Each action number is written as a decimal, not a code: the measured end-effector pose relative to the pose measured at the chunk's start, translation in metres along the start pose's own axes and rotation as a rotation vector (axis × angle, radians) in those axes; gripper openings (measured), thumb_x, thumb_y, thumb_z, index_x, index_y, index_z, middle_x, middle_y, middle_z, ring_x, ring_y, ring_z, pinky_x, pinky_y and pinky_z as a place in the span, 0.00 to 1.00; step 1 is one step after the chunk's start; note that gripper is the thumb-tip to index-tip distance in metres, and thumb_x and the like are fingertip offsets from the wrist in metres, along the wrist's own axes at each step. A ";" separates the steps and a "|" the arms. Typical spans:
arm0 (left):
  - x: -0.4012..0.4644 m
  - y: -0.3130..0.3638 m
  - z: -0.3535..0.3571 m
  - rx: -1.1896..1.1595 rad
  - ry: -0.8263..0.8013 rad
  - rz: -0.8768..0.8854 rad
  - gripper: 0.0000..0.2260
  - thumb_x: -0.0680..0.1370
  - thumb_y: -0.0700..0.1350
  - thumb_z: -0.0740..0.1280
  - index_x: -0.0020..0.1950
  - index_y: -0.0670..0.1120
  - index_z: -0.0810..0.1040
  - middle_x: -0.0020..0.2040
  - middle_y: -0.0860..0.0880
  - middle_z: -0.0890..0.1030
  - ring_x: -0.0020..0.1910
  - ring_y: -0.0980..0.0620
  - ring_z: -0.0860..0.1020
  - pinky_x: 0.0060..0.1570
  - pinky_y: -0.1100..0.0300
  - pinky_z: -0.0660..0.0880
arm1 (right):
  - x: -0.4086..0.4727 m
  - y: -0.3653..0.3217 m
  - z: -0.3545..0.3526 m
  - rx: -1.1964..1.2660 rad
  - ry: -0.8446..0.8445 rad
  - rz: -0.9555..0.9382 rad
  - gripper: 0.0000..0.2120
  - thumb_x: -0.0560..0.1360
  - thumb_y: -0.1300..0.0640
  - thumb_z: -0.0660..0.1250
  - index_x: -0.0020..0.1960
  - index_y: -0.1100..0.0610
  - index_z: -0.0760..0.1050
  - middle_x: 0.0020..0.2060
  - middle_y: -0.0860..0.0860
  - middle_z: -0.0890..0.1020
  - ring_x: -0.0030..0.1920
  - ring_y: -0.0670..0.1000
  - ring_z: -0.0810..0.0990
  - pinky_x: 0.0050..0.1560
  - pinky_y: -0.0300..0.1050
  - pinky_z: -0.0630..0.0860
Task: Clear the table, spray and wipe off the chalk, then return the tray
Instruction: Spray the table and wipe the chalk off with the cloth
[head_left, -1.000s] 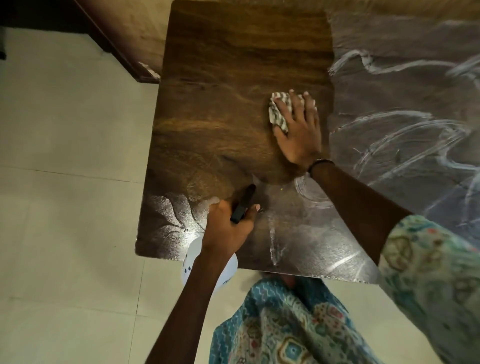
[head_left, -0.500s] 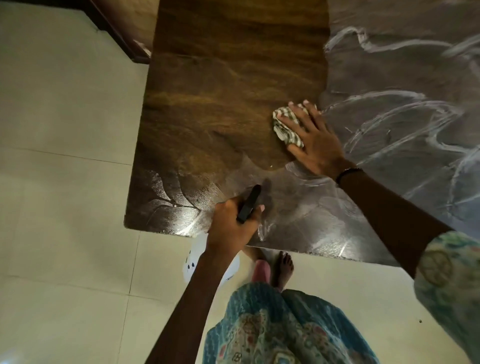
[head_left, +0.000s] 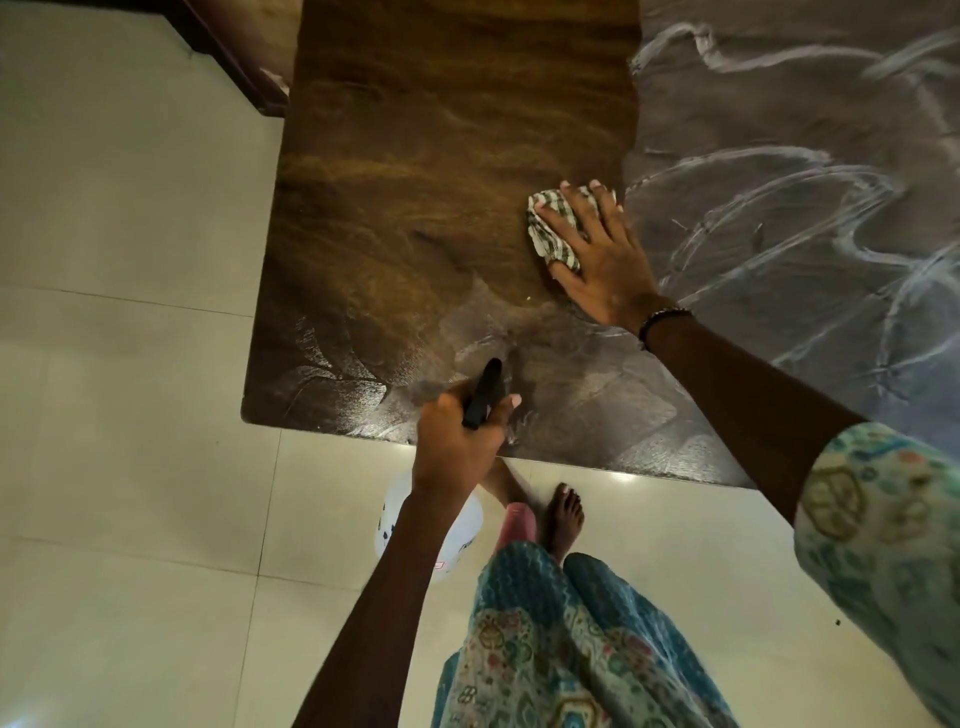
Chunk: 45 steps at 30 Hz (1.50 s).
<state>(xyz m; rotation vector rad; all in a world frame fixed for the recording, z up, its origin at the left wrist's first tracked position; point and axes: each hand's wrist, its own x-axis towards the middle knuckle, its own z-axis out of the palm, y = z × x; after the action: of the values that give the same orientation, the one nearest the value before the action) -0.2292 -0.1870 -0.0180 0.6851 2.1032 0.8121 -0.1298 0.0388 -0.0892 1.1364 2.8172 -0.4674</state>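
**Wiping half done, chalk still thick on the right**

Fingers (head_left: 597, 208) of the right hand (head_left: 605, 265) lie spread and flat, pressing a striped cloth (head_left: 553, 236) onto the table (head_left: 415, 182); they do not curl around it. The cloth is bunched under the fingers and palm, sitting at the border between clean wood and chalk. Its longer side runs from the far fingertips back toward the thumb, slanting slightly to the near right.

The left hand (head_left: 460, 441) is closed around the black head of a spray bottle (head_left: 483, 392), held over the near table edge. The nozzle points away from the person, across the tabletop; the white body (head_left: 457, 530) hangs below the edge, so the bottle's long axis is close to upright.

As I judge it, clearing is finished, since nothing else stands on the visible surface. The left portion shows bare brown wood. Chalk marks (head_left: 805, 208) cover the right side, and smeared residue (head_left: 337, 374) remains along the near edge. The tray is not in view, so its return is yet to come.
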 end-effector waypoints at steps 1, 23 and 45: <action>0.000 -0.002 -0.001 0.005 0.013 -0.013 0.12 0.71 0.48 0.74 0.42 0.39 0.81 0.28 0.52 0.75 0.28 0.53 0.74 0.30 0.70 0.68 | -0.001 -0.003 0.000 0.011 0.001 0.002 0.31 0.75 0.42 0.49 0.77 0.47 0.56 0.77 0.54 0.56 0.77 0.61 0.50 0.75 0.61 0.54; -0.010 -0.022 -0.027 -0.056 0.044 -0.037 0.12 0.73 0.50 0.72 0.45 0.41 0.81 0.38 0.41 0.83 0.40 0.43 0.80 0.45 0.53 0.77 | -0.043 -0.007 0.005 -0.048 -0.034 -0.201 0.30 0.76 0.44 0.53 0.77 0.47 0.56 0.77 0.54 0.58 0.77 0.61 0.52 0.74 0.61 0.56; -0.057 -0.061 -0.005 0.019 0.068 -0.022 0.12 0.73 0.49 0.72 0.36 0.44 0.74 0.25 0.54 0.72 0.24 0.56 0.71 0.28 0.74 0.65 | -0.042 -0.057 0.024 0.040 0.086 0.039 0.30 0.76 0.43 0.51 0.77 0.48 0.56 0.77 0.54 0.57 0.77 0.62 0.51 0.75 0.61 0.53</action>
<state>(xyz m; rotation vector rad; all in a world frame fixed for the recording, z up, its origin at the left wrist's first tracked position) -0.2137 -0.2676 -0.0337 0.6511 2.1787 0.8147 -0.1396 -0.0353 -0.0901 1.2465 2.8641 -0.4860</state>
